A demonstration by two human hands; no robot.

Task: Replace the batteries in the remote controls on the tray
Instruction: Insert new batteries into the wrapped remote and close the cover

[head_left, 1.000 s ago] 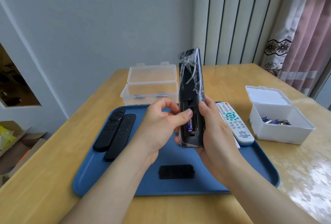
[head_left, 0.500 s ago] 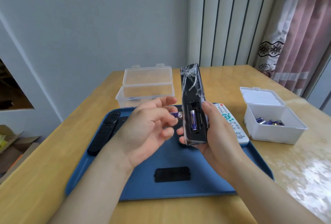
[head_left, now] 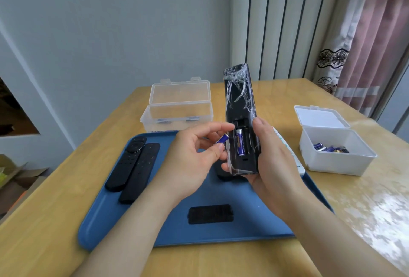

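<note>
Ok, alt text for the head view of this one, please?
The left hand pinches a purple battery beside the open compartment of a plastic-wrapped black remote that the right hand holds upright over a blue tray; a second battery sits inside.

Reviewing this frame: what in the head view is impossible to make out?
Head view: the white remote control is mostly hidden behind the right hand.
Head view: the dark object on the blue plastic tray is covered by the black film-wrapped remote; unidentifiable.
Head view: the small blue battery pinched by the left hand has markings too small.
Head view: the batteries in the white plastic box cannot be counted; its wall hides some.
</note>
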